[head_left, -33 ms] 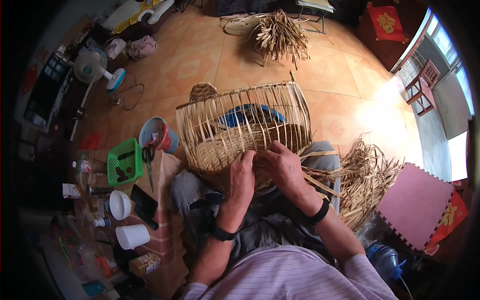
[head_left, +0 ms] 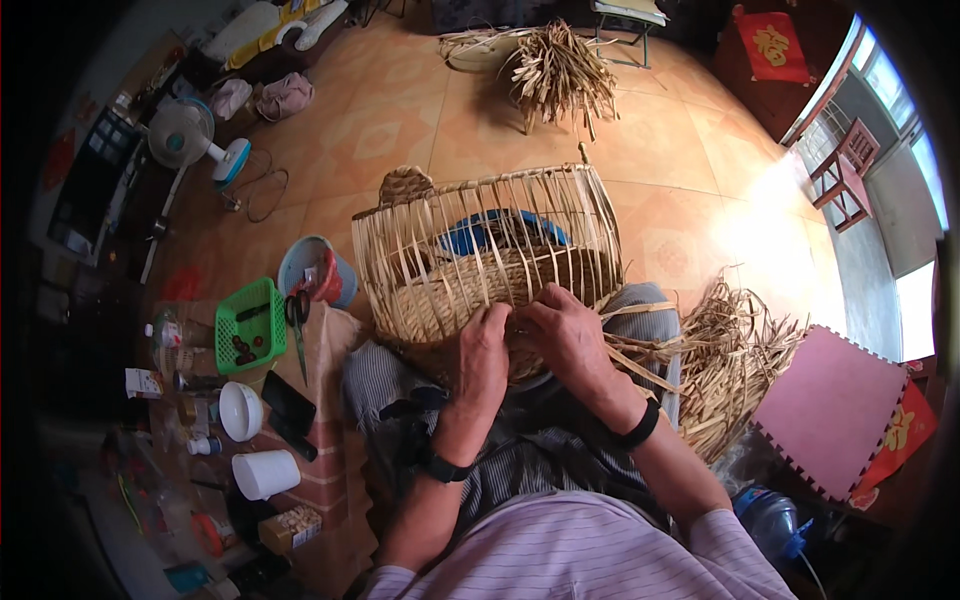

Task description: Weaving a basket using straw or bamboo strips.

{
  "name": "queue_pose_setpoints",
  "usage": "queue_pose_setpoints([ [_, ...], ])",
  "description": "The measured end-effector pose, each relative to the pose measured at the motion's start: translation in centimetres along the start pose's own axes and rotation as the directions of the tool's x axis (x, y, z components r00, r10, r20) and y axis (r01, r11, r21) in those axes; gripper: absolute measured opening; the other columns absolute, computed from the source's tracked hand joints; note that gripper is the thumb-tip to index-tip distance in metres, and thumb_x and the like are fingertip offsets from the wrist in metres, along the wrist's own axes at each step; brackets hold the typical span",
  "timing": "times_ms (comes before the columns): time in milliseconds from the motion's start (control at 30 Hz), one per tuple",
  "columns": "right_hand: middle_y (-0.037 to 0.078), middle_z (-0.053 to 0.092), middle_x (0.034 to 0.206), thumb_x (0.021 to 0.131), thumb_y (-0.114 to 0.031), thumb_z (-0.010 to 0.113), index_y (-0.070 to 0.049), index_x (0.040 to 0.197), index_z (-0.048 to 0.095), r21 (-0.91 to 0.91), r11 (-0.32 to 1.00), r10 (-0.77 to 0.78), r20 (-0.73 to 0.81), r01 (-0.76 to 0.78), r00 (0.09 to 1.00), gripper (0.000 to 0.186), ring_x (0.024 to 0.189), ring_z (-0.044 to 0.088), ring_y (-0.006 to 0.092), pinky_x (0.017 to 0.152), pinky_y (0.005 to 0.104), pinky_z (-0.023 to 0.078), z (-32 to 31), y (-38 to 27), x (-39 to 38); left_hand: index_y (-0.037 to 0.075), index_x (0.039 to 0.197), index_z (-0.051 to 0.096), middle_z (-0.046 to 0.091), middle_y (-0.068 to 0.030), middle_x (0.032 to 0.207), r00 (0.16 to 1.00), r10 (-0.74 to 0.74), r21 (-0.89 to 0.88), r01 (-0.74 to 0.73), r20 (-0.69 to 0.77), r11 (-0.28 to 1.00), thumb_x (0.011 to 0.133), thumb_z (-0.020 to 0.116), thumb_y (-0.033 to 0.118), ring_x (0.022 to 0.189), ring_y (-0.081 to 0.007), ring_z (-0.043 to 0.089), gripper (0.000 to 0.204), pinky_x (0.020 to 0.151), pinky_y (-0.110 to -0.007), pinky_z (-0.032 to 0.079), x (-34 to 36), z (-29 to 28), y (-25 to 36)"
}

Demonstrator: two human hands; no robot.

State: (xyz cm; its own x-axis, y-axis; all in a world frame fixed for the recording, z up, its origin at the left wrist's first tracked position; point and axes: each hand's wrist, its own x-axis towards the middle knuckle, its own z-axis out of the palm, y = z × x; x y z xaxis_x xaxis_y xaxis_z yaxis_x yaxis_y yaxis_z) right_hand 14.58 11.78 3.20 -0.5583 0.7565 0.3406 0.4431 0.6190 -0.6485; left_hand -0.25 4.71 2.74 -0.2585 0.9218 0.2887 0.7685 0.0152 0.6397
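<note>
A partly woven straw basket [head_left: 430, 300] lies across my lap, its upright strands standing apart in an open row on the far side. My left hand [head_left: 484, 352] is closed at the near edge, fingertips pinched on the weave. Right beside it, my right hand [head_left: 566, 335] has thumb and fingers pinched together on a straw strip, whose end is hidden by the fingers. Loose straw strips [head_left: 640, 350] trail from the basket's right side over my knee. Through the strands a blue round thing [head_left: 462, 238] shows.
At left, a low table bears scissors [head_left: 298, 325], a green basket [head_left: 250, 325], a white bowl [head_left: 240, 410] and a white cup [head_left: 265, 473]. A bin [head_left: 290, 265] stands behind. Straw heaps [head_left: 735, 350] lie right, near a pink mat [head_left: 830, 410]; another bundle [head_left: 565, 75] stands ahead.
</note>
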Motion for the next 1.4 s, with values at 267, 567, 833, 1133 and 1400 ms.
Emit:
queue_pose_setpoints([
  [267, 0.01, 0.059, 0.094, 0.083, -0.014, 0.072, -0.007, 0.096, 0.067, -0.125, 0.988, -0.082, 0.047, 0.087, 0.996, 0.016, 0.094, 0.063, 0.0322, 0.075, 0.0438, 0.056, -1.1, 0.1, -1.3, -0.002, 0.115, 0.062, 0.066, -0.023, 0.104, 0.992, 0.05, -0.022, -0.047, 0.116, 0.999, 0.089, 0.055, -0.014, 0.1, -0.0455, 0.068, 0.029, 0.082, -0.049, 0.055, -1.0, -0.4, 0.3],
  [567, 0.01, 0.058, 0.097, 0.084, -0.019, 0.071, -0.007, 0.098, 0.067, -0.17, 0.959, -0.204, 0.135, 0.225, 0.97, 0.019, 0.098, 0.063, 0.0312, 0.079, 0.0425, 0.056, -1.5, 1.1, -2.9, -0.001, 0.113, 0.059, 0.064, -0.0183, 0.105, 0.941, 0.262, 0.092, -0.286, 0.214, 0.954, 0.091, 0.057, -0.005, 0.101, -0.037, 0.068, 0.022, 0.086, -0.047, 0.056, -0.6, -1.9, 0.1],
  [833, 0.011, 0.059, 0.097, 0.083, -0.029, 0.076, -0.007, 0.092, 0.064, -0.219, 0.963, -0.151, 0.056, 0.159, 0.987, 0.027, 0.098, 0.058, 0.0316, 0.087, 0.0432, 0.049, -3.9, 0.2, -2.0, -0.001, 0.118, 0.061, 0.068, -0.0231, 0.108, 0.921, 0.075, 0.146, -0.14, 0.383, 0.979, 0.093, 0.058, -0.002, 0.098, -0.0436, 0.069, 0.025, 0.081, -0.049, 0.055, 0.3, -3.0, 1.9],
  [1133, 0.016, 0.061, 0.104, 0.083, -0.004, 0.063, -0.003, 0.108, 0.057, -0.356, 0.934, 0.042, 0.161, 0.018, 0.986, 0.025, 0.1, 0.066, 0.0357, 0.074, 0.0447, 0.059, -0.4, 0.0, -4.9, -0.002, 0.112, 0.071, 0.071, -0.025, 0.104, 0.967, 0.187, -0.157, -0.161, 0.174, 0.974, 0.092, 0.056, -0.001, 0.1, -0.0431, 0.07, 0.025, 0.088, -0.048, 0.055, 0.6, -1.2, -1.5],
  [1400, 0.02, 0.07, 0.097, 0.091, -0.002, 0.062, -0.005, 0.107, 0.061, -0.264, 0.964, 0.069, 0.148, -0.028, 0.987, 0.016, 0.078, 0.072, 0.0408, 0.063, 0.0506, 0.057, -1.0, 2.1, -5.9, 0.005, 0.121, 0.059, 0.061, -0.017, 0.122, 0.966, 0.259, -0.199, -0.251, 0.015, 0.947, 0.099, 0.053, 0.007, 0.121, -0.0365, 0.059, 0.023, 0.105, -0.043, 0.048, -1.5, 3.0, -2.4],
])
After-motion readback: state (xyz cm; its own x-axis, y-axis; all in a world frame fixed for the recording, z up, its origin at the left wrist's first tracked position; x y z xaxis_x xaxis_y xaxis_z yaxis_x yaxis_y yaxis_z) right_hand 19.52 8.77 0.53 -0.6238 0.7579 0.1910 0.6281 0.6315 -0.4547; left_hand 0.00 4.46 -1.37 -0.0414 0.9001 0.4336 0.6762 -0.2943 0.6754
